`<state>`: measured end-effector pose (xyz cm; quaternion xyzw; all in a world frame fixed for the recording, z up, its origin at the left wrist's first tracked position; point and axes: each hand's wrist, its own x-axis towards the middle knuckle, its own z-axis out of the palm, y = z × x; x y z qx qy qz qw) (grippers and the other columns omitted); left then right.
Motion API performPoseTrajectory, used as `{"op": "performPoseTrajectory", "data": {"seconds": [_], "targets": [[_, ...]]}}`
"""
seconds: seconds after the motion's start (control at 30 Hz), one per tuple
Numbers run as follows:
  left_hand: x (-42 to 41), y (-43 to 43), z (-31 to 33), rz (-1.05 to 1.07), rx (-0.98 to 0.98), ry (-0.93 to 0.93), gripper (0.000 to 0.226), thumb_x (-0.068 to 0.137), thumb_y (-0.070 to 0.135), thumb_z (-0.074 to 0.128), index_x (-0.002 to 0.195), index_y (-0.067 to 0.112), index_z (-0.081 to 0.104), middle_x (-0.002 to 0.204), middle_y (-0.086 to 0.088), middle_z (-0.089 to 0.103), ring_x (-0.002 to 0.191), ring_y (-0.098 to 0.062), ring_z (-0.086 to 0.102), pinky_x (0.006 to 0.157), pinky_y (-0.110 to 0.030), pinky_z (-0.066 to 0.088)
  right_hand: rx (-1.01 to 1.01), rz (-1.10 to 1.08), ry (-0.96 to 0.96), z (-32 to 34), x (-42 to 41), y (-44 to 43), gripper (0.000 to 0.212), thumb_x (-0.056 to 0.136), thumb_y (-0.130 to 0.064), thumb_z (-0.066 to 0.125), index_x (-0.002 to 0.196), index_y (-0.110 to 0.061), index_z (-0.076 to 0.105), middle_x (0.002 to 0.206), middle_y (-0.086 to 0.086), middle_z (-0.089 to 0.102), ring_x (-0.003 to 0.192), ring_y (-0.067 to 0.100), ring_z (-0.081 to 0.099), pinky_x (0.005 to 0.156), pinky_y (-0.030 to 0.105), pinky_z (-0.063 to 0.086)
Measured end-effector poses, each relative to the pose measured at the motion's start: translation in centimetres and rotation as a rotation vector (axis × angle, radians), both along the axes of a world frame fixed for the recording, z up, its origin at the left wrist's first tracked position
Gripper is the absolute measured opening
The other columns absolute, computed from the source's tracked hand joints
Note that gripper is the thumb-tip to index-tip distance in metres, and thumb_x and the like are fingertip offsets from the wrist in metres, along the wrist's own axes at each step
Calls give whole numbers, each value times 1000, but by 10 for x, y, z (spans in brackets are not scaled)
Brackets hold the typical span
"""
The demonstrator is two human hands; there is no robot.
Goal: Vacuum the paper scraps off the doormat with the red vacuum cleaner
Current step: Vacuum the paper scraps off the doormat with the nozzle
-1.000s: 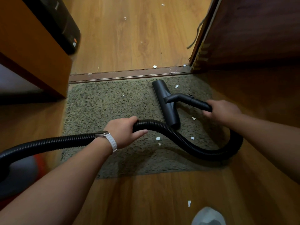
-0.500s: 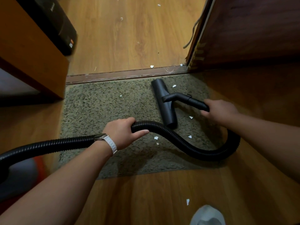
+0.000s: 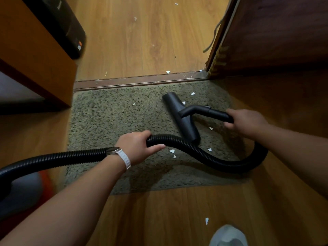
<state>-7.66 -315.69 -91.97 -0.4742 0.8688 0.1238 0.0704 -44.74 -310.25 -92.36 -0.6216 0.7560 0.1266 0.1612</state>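
**Both hands hold the vacuum hose, the nozzle lies on the doormat**

At the bottom edge the tip of a grey shoe (image 3: pixel 229 235) stands on the wooden floor (image 3: pixel 159 219), and a single white scrap (image 3: pixel 206 220) lies near it. Low on the far left, the red vacuum cleaner (image 3: pixel 26 189) is only partly in view and blurred, showing grey and red surfaces. The black ribbed hose (image 3: pixel 204 153) runs from it to the right.

The left hand (image 3: pixel 140 148), with a white-strapped watch (image 3: pixel 122 157) on the wrist, curls its fingers around the hose above the near part of the doormat (image 3: pixel 110 125). The hose then bends in a loop past the mat's right edge and rises to a rigid black tube (image 3: pixel 218 114), which the right hand (image 3: pixel 246 121) grasps.

The tube joins the black nozzle (image 3: pixel 181 114), which lies flat on the right half of the grey-green doormat. Small paper scraps (image 3: pixel 171 151) are scattered on the mat, some beside the hose and some around the nozzle.

Behind the mat there is a brown threshold strip (image 3: pixel 138 81), then lighter floor with more scraps. A dark door (image 3: pixel 275 32) is on the right and an orange cabinet (image 3: pixel 35 50) on the left.
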Motion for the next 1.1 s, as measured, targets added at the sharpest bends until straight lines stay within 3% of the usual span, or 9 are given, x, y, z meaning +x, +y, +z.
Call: {"op": "performPoseTrajectory", "data": {"seconds": [0.1, 0.23, 0.37, 0.57, 0.73, 0.87, 1.0, 1.1], "targets": [[-3, -3, 2, 15, 14, 20, 64, 71, 88, 25, 83, 30, 51, 64, 11, 54, 56, -6, 53, 46, -24, 36, -1, -81, 11, 0, -17, 8, 24, 96, -44, 56, 116, -32, 53, 80, -5, 57, 68, 13, 55, 54, 29, 42], [-4, -5, 3, 25, 19, 33, 57, 78, 83, 35, 85, 30, 53, 65, 11, 54, 56, -2, 49, 45, -23, 29, -14, -165, 38, -3, -29, 16, 24, 97, -47, 54, 115, -32, 53, 79, -5, 56, 67, 14, 54, 51, 28, 38], [-3, -4, 1, 26, 22, 22, 59, 77, 84, 34, 87, 29, 54, 66, 11, 56, 58, -5, 54, 45, -24, 34, -16, -191, 39, -4, -29, 15, 25, 97, -48, 53, 115, -31, 53, 79, -3, 57, 67, 15, 55, 51, 29, 40], [-1, -6, 1, 37, 16, 34, 65, 72, 87, 28, 87, 30, 54, 66, 11, 56, 60, -8, 56, 49, -25, 39, -2, -77, -13, -7, 7, 0, 23, 96, -47, 54, 111, -29, 52, 81, -3, 58, 69, 17, 58, 57, 33, 50], [-1, -11, 8, 29, 5, 49, 53, 75, 86, 35, 79, 34, 45, 64, 13, 53, 59, -9, 53, 49, -25, 34, -15, 80, 9, -11, 33, -10, 24, 96, -48, 53, 111, -28, 51, 78, -6, 55, 68, 16, 55, 49, 26, 35], [-2, -6, 5, 18, 7, 15, 54, 78, 84, 38, 87, 33, 53, 66, 13, 53, 61, -9, 53, 47, -24, 31, -21, 114, 2, -15, 32, -7, 27, 96, -49, 53, 115, -30, 51, 84, -5, 58, 72, 18, 56, 51, 27, 39], [-1, -4, 0, 15, 17, 13, 61, 76, 86, 34, 89, 30, 56, 66, 12, 55, 60, -9, 55, 46, -24, 31, -48, -13, -3, -9, 14, -3, 25, 96, -50, 53, 112, -31, 52, 83, -6, 56, 76, 19, 58, 61, 34, 51], [-2, -7, 0, 34, 13, 43, 68, 71, 88, 28, 90, 30, 57, 66, 12, 55, 60, -9, 54, 47, -24, 31, -82, -169, -22, -6, -3, -1, 28, 97, -48, 54, 117, -29, 53, 83, -4, 56, 75, 20, 57, 59, 32, 47]]}}
